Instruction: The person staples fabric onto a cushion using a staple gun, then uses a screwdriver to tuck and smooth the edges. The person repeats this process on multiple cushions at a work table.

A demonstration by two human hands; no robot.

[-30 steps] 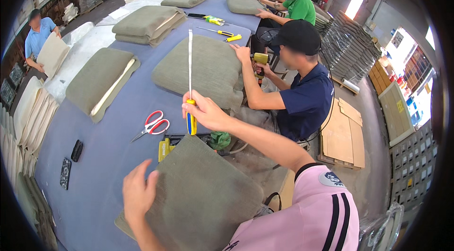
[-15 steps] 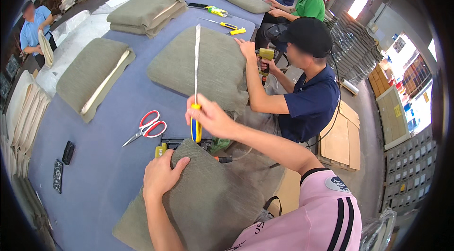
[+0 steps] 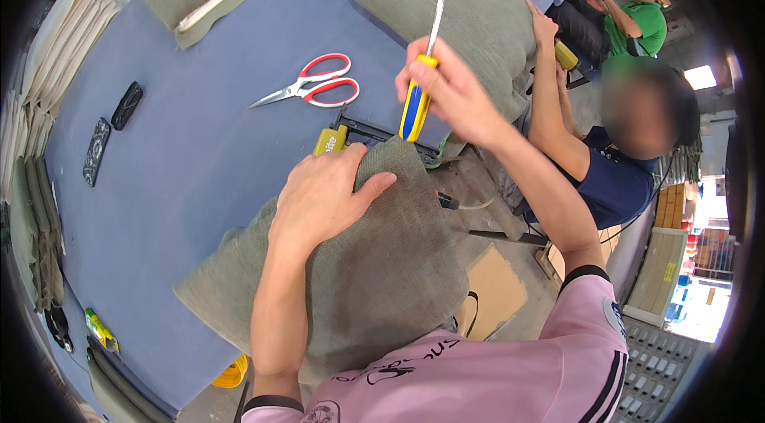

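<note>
My right hand [image 3: 450, 96] is closed around a screwdriver [image 3: 413, 112] with a yellow and blue handle. Its long metal shaft points up and away, and the handle's butt is just above the far corner of an olive-green fabric cushion [image 3: 374, 263]. Whether the butt touches the fabric, I cannot tell. The cushion lies before me across the table edge. My left hand [image 3: 323, 196] grips its far edge, thumb spread on top and fingertips hidden beyond the edge. Just past that edge lies a green and black staple gun [image 3: 330, 141], partly covered.
Red-and-white scissors [image 3: 311, 86] lie on the blue table [image 3: 199, 152]. Two dark oblong objects [image 3: 97, 152] are at the left. Other cushions [image 3: 454, 0] stand farther back. A co-worker in a navy shirt [image 3: 617, 176] sits close on the right, one hand on a cushion.
The view has turned downward and left, so the table's contents sit elsewhere in it. The right hand still holds the screwdriver shaft-up, and the left hand stays on the cushion.
</note>
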